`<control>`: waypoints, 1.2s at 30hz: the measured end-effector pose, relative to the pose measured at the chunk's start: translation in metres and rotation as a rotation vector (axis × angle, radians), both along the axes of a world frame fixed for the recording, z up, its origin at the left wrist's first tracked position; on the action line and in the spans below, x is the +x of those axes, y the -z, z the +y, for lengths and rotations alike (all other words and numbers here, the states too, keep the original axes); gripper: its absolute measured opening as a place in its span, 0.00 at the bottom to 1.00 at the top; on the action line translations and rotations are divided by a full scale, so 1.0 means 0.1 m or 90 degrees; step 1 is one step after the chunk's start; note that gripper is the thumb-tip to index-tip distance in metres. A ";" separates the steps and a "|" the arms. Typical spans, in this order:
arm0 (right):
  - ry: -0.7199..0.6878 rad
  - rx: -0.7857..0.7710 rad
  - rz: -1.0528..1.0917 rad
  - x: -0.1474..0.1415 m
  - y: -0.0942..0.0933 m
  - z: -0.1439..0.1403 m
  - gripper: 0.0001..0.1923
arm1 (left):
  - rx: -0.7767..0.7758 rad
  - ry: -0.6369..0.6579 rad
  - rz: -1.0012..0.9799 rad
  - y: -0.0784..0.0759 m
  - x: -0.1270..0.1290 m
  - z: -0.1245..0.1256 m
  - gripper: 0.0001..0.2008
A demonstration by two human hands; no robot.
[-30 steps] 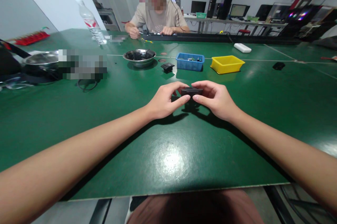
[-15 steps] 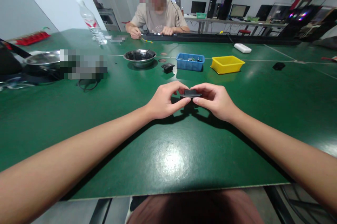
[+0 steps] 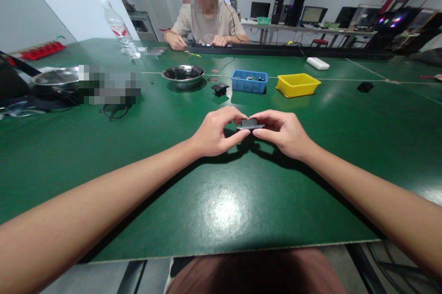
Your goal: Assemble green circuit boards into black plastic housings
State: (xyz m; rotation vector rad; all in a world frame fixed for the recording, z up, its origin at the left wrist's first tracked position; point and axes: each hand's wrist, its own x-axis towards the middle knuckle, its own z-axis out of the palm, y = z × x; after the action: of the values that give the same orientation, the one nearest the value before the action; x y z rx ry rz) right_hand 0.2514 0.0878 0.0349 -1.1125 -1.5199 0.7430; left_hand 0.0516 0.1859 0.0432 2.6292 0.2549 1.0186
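Between my two hands is a small black plastic part (image 3: 250, 123) with a flat, wide flange and a raised block on top. My left hand (image 3: 221, 132) pinches its left end, thumb in front and fingers behind. At the right end, my right hand (image 3: 281, 133) grips it the same way. Both sets of fingertips nearly meet over the part, which is held just above the green table (image 3: 172, 202). Its underside and far side are hidden. Beyond my hands sits a similar black part (image 3: 220, 89).
A steel bowl (image 3: 183, 83) holds black parts. Beside it stand a blue bin (image 3: 249, 84) with small pieces and a yellow bin (image 3: 299, 87). A black piece (image 3: 365, 87) lies at right, a bottle (image 3: 120, 29) stands far left. Another person (image 3: 209, 22) works across the table.
The black part is tipped slightly, so its top catches more light. My hands have barely moved.
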 end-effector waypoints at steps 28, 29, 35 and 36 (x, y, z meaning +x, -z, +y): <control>-0.006 -0.128 0.142 -0.01 0.02 0.06 0.24 | -0.349 0.016 0.077 0.06 0.05 0.08 0.21; -0.016 -0.135 0.153 -0.01 0.03 0.06 0.25 | -0.365 0.025 0.075 0.07 0.05 0.09 0.21; -0.028 -0.146 0.170 0.01 0.07 0.08 0.31 | -0.406 0.062 0.086 0.10 0.07 0.10 0.23; -0.030 -0.144 0.165 0.01 0.07 0.08 0.31 | -0.407 0.060 0.085 0.10 0.07 0.10 0.23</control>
State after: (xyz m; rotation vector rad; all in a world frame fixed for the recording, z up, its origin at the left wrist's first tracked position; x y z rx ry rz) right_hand 0.2526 0.0955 0.0283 -1.1007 -1.2684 1.0698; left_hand 0.0588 0.1960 0.0332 2.0993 0.4043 0.5968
